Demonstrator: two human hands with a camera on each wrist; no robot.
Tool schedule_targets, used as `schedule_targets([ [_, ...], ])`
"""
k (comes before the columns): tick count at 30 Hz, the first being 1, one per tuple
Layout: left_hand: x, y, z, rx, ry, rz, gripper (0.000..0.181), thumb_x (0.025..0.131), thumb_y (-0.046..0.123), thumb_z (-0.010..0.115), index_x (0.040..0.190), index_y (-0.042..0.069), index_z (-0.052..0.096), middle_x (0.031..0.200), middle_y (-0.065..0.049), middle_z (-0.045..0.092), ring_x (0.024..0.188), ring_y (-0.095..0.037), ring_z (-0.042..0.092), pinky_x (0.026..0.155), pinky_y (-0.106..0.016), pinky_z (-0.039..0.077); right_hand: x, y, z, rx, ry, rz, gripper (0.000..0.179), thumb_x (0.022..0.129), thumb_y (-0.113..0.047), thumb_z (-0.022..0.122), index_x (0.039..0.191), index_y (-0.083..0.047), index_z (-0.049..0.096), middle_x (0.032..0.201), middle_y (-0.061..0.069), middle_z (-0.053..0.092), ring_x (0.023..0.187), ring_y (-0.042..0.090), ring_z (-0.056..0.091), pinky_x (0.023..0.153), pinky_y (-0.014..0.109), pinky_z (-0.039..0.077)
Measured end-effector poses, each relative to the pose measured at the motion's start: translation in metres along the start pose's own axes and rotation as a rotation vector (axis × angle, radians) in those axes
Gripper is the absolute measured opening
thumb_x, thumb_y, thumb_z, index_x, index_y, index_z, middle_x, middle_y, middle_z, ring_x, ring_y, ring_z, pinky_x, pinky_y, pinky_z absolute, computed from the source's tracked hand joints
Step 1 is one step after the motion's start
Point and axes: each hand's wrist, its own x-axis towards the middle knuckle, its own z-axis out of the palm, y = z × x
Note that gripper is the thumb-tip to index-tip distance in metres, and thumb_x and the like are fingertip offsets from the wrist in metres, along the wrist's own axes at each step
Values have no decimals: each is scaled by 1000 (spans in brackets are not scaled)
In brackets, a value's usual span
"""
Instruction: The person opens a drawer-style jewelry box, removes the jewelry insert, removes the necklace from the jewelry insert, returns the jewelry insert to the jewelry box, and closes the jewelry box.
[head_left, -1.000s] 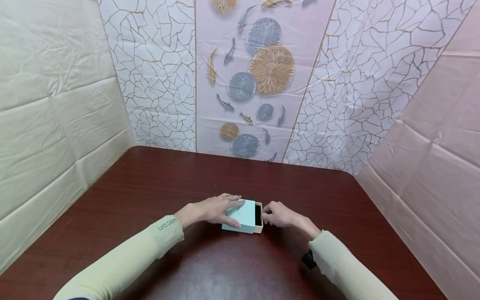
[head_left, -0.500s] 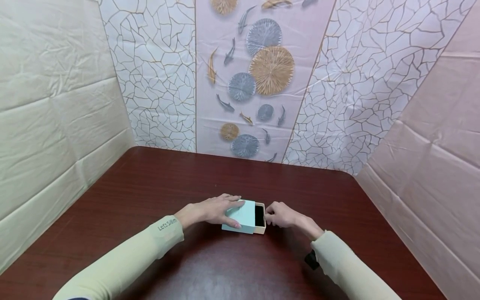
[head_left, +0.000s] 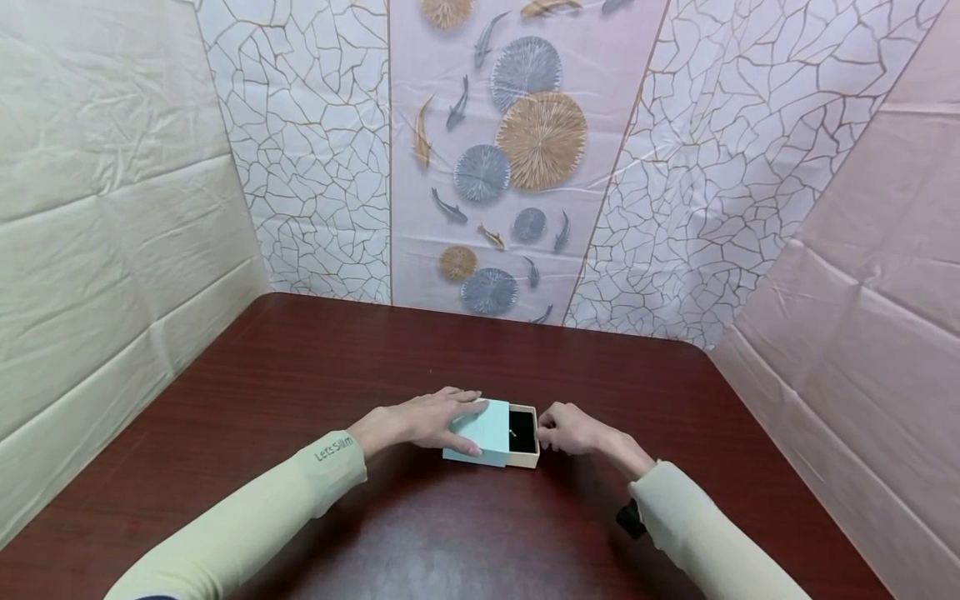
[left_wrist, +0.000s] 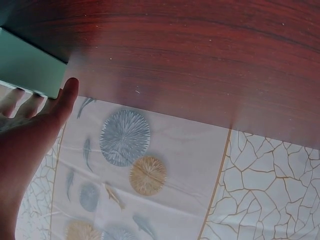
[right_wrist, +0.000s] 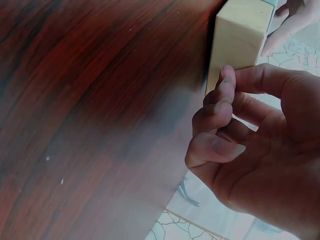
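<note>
dark wooden tabletop (head_left: pixel 345 342) bears a small box (head_left: pixel 501 442), its cover (head_left: pixel 487 427) under the spread-fingered left hand (head_left: pixel 431 419), its drawer (right_wrist: pixel 235 45) pinched at the end by the right hand (head_left: pixel 573 431); steady pressure and a level pull should prevent jamming.

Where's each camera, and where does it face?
On head: forward-down at turquoise rectangular box cover; left hand, right hand, cream fabric sleeves show.
On left wrist: past left hand at cover, red-brown wooden table.
On right wrist: at cream rectangular drawer; both hands show, left partly.
Head and right wrist share the drawer.
</note>
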Motion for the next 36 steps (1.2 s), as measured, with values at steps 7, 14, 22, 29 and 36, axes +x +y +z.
schedule_targets([
  [7,-1,1,-2,-6,-6,6,82,85,59,63,151,22,34,160,-5,27,146,-29,27,111,-54,31,-2,3,-2,-9,-13,16,26,90,-5,51,69,-3,66,58,-3,56,46,7,48,45,22,42],
  [14,-1,2,-1,-12,-10,5,81,85,59,64,151,22,34,160,-5,27,145,-28,27,111,-52,32,-4,6,-2,11,-23,28,24,91,-4,51,71,0,65,57,-1,55,47,8,48,46,23,42],
  [22,-1,2,-2,-6,-5,12,81,85,59,64,151,21,35,160,-5,28,145,-30,27,111,-54,32,-5,6,-4,6,-23,38,24,90,-4,52,70,-2,65,58,-1,55,47,9,48,46,23,42],
  [29,-1,1,-1,-6,-8,12,81,85,58,64,151,21,34,160,-5,27,146,-29,27,112,-52,31,-7,5,-6,4,-26,53,24,90,-3,51,70,0,65,58,1,56,46,8,47,45,23,41],
  [36,-1,1,-1,-6,-6,12,81,85,58,63,151,22,34,160,-5,27,146,-29,27,112,-52,32,-8,8,-8,-7,-26,51,25,91,-4,52,70,-1,65,59,1,57,46,8,47,45,23,41],
])
